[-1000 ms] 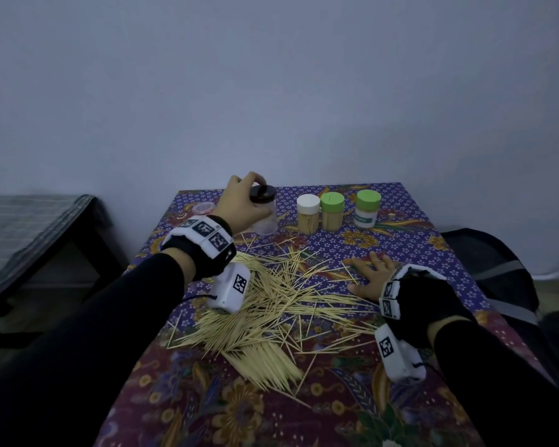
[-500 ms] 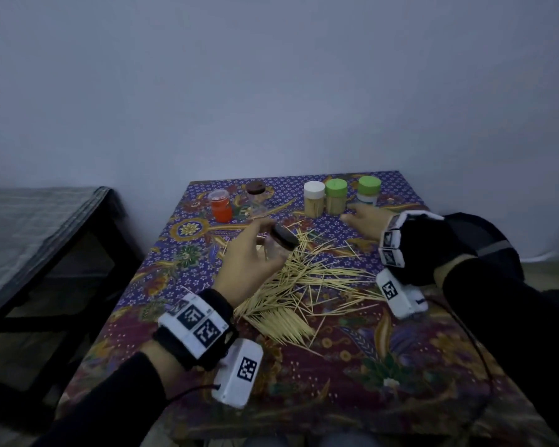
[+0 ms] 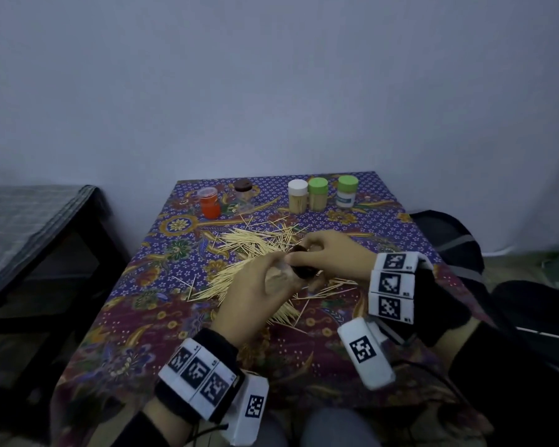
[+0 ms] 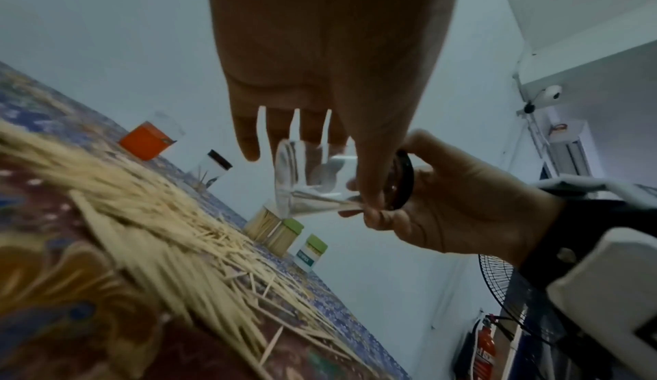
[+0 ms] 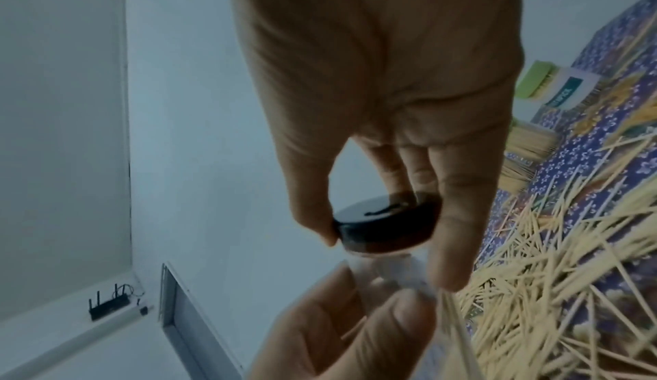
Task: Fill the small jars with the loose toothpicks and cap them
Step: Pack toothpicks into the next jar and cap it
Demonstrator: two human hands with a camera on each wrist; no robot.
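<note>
My left hand point(image 3: 262, 291) grips a small clear jar point(image 4: 309, 186), tilted sideways above the toothpick pile point(image 3: 255, 253). A few toothpicks lie inside the jar. My right hand point(image 3: 329, 256) curls its thumb and fingers round the jar's black cap point(image 5: 387, 226), which sits on the jar's mouth. In the left wrist view the black cap point(image 4: 401, 181) shows between the two hands. In the head view the jar is mostly hidden by the hands; only the dark cap point(image 3: 304, 269) peeks out. Loose toothpicks point(image 5: 568, 287) cover the table's middle.
At the table's far edge stand an orange jar point(image 3: 209, 203), a clear jar with a dark cap point(image 3: 243, 191), a white-capped jar point(image 3: 297, 195) and two green-capped jars point(image 3: 318, 193) point(image 3: 347, 191). A dark bench point(image 3: 39, 227) stands left, a dark bag point(image 3: 449, 240) right.
My left hand carried the black-capped jar from the back of the table toward me. My right hand left the green-capped jars and took hold of the cap.
</note>
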